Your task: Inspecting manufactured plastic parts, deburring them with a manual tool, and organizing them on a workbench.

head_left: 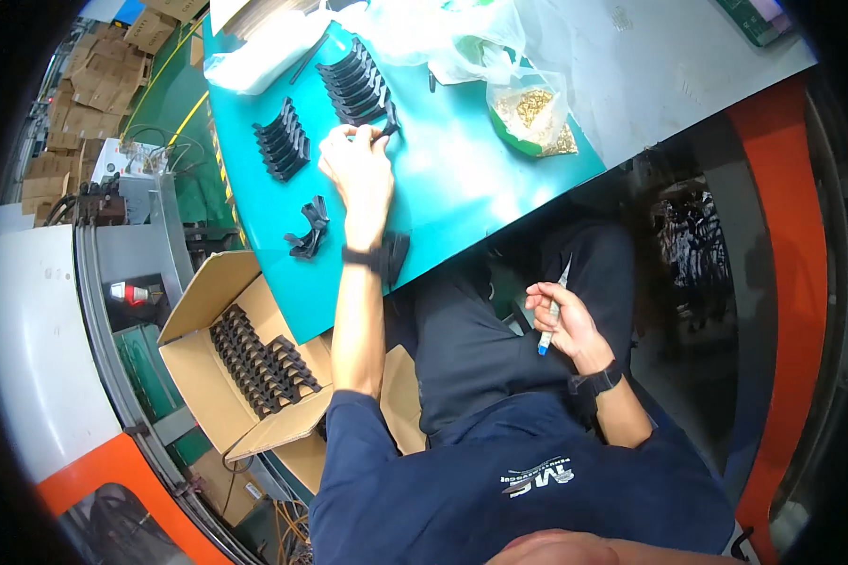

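My left hand point(360, 174) reaches over the teal table mat, its fingers closed at a black curved plastic part point(390, 121). That part lies at the near end of a row of nested black parts point(353, 83); my fingertips hide some of it. A second, shorter row of black parts point(282, 141) sits to the left. Closer to me lie a few loose black parts point(308, 228). Over my lap, my right hand point(567, 322) is closed round a slim craft knife point(553, 307), its pointed tip up and its blue end down.
A clear bag of small brass-coloured pieces point(533, 115) rests at the mat's right, beside crumpled plastic bags point(443, 33). Below the table's left edge stands an open cardboard box point(198, 377) with rows of black parts. An orange machine frame point(791, 235) rises at the right.
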Demonstrator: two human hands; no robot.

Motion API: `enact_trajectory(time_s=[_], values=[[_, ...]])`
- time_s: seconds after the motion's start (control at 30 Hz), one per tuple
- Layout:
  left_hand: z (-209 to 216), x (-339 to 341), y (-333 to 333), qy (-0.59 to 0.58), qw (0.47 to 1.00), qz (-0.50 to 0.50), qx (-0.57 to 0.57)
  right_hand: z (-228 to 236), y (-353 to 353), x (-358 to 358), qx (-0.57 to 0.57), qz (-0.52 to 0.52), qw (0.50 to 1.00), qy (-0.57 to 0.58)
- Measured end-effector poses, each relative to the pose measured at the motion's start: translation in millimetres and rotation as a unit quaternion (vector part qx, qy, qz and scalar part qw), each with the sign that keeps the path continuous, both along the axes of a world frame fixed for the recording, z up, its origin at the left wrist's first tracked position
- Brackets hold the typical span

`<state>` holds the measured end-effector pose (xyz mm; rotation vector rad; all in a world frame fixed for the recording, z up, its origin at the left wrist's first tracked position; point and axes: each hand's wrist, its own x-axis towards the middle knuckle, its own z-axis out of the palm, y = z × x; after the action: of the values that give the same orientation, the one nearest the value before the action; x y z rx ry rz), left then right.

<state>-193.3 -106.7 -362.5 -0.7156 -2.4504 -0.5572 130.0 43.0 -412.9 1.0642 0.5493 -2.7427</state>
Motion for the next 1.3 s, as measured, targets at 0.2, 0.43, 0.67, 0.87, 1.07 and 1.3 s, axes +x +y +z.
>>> enact_trajectory(time_s=[0.2,0.43,0.67,0.87,1.07,1.3], values=[[76.3,152.2,-28.4,-0.280,0.918,-0.182,0.214,101.7,-5.9,-15.0,0.257,0.021,0.959,0.114],[97.4,250.6,-50.3,-0.360,0.816,-0.276,0.358,189.4,-20.3,-18.5,0.290,0.060,0.925,0.237],[114.9,271.1,-65.1,-0.325,0.807,-0.275,0.409,201.6,-43.8,-6.9,0.234,0.039,0.928,0.286],[120.5,272.4,-69.2,-0.322,0.812,-0.274,0.403,208.6,-48.6,-5.3,0.242,0.030,0.934,0.261],[128.5,271.4,-68.7,-0.332,0.812,-0.268,0.397,198.5,-49.2,-4.5,0.267,0.043,0.936,0.227],[112.6,201.2,-55.9,-0.227,0.940,-0.190,0.171,179.8,-38.3,-13.6,0.348,0.014,0.924,0.160]])
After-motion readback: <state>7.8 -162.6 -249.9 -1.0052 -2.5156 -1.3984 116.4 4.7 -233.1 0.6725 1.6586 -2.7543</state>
